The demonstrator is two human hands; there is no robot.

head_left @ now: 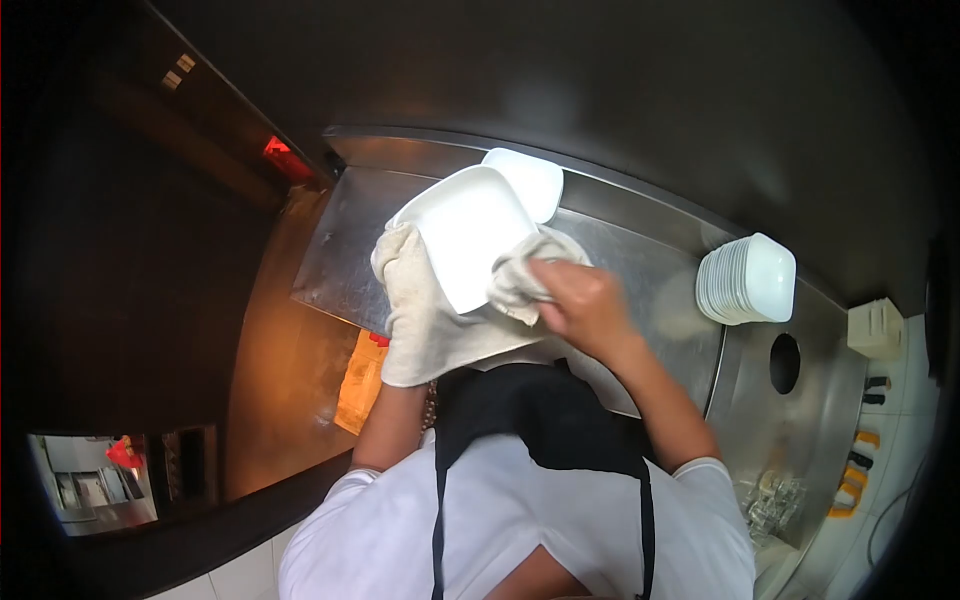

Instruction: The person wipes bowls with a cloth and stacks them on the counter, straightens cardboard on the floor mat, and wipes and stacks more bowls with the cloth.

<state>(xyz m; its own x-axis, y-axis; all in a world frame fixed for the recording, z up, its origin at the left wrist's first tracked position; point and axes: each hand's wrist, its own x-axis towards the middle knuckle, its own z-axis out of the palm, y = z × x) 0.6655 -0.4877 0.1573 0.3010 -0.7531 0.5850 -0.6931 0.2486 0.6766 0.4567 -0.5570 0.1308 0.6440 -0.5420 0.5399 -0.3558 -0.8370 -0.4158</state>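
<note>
A white square plate (465, 225) is held tilted in front of me over the steel counter. A beige cloth (425, 320) covers my left hand (400, 265), which grips the plate's left side through it; its fingers are hidden under the fabric. Closed around a bunched part of cloth (518, 280), my right hand (585, 300) presses at the plate's lower right edge. Just behind the held plate, another white dish (535, 183) rests near the back of the counter.
To the right, a stack of white dishes (745, 280) stands on the steel counter (650, 260). Beyond it are a round hole (785, 363), a white box (875, 328) and yellow-and-black handled items (850, 485). A raised metal rim (620, 185) runs along the back.
</note>
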